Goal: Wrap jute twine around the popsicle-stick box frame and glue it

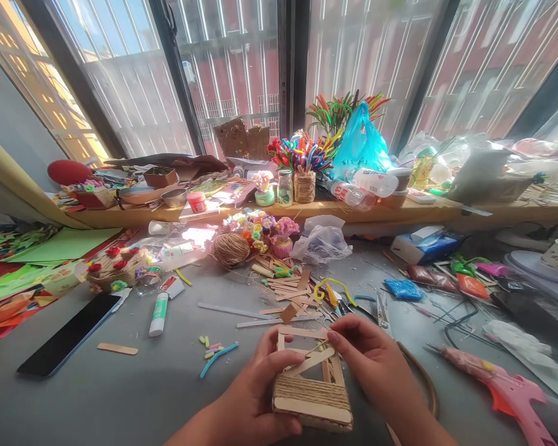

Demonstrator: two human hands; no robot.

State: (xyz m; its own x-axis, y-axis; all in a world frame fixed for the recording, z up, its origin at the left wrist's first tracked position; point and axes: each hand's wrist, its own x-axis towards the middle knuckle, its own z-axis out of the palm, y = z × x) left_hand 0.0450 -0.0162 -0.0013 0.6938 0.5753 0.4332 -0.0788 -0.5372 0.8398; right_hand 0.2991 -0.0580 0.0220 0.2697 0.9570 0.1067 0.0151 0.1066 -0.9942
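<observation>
A small box-like frame of wooden craft sticks (314,409) is held over the front of the table, its lower part wrapped in rows of jute twine (312,391). My left hand (265,384) is closed around its left side, with the thumb over the sticks. At the upper right corner, my right hand (376,359) is closed in a pinch, where a thin strand of twine seems to reach its fingertips. Fingers hide part of that corner. Just beyond lie loose craft sticks (291,288) and scissors (382,313).
A pink hot glue gun (497,375) lies at right, near a bent brown cord (421,378). To the left are a phone (74,334), a glue stick (159,314) and a single craft stick (117,349). A twine ball (230,249) sits farther back, below the cluttered windowsill (242,214).
</observation>
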